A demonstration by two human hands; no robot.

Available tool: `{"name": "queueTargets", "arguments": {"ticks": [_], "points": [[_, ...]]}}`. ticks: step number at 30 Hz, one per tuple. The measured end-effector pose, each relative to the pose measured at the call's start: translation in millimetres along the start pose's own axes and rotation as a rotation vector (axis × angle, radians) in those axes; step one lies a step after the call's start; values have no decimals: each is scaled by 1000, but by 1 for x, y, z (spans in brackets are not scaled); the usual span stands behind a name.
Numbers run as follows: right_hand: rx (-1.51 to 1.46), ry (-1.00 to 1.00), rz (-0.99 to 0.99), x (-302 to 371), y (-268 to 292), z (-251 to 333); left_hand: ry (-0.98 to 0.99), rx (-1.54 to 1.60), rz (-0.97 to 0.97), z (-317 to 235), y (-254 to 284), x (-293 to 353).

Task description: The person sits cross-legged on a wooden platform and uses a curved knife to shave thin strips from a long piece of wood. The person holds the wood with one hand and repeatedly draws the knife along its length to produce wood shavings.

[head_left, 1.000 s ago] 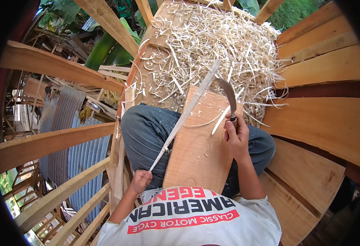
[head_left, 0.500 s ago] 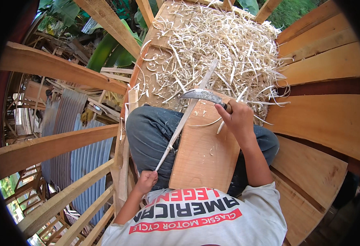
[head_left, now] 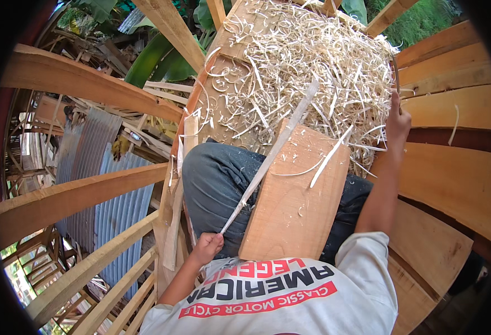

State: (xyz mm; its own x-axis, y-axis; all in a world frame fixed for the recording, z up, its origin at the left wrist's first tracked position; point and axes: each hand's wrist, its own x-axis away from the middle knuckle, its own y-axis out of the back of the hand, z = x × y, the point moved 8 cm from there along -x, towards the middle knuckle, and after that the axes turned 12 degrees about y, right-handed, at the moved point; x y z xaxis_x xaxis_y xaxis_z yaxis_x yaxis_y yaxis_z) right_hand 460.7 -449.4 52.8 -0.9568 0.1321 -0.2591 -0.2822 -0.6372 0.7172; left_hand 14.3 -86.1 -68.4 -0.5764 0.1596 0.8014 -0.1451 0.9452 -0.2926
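Note:
My left hand [head_left: 207, 248] is closed around the lower end of a long, pale wooden strip [head_left: 268, 162], beside my left leg. The strip slants up and away along the left edge of a wooden board [head_left: 293, 215] that lies across my lap, its far end over the shavings. Out to the right, my right hand [head_left: 397, 125] grips a curved-blade knife [head_left: 397, 72], seen nearly edge-on, well apart from the strip. Several curled wood shavings [head_left: 325, 164] lie on the board's far part.
A big heap of pale shavings [head_left: 335, 67] covers the plank floor [head_left: 215, 103] ahead of me. Slatted wooden rails [head_left: 89, 190] stand on my left, with corrugated metal sheets [head_left: 120, 195] beyond. Wide wooden planks [head_left: 452, 173] wall the right side, near my right arm.
My right hand has swung the knife from above the board and strip out to the far right. A thin shaving now hangs in front of the right planks. My left hand still grips the strip.

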Motion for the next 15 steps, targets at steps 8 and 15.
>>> {"name": "queueTargets", "arguments": {"ticks": [8,15], "points": [[147,541,610,185,-50,124,-5,-44,-41,9,2,1],[256,693,478,176,-72,138,-114,-91,-117,2,-1,1]]}}
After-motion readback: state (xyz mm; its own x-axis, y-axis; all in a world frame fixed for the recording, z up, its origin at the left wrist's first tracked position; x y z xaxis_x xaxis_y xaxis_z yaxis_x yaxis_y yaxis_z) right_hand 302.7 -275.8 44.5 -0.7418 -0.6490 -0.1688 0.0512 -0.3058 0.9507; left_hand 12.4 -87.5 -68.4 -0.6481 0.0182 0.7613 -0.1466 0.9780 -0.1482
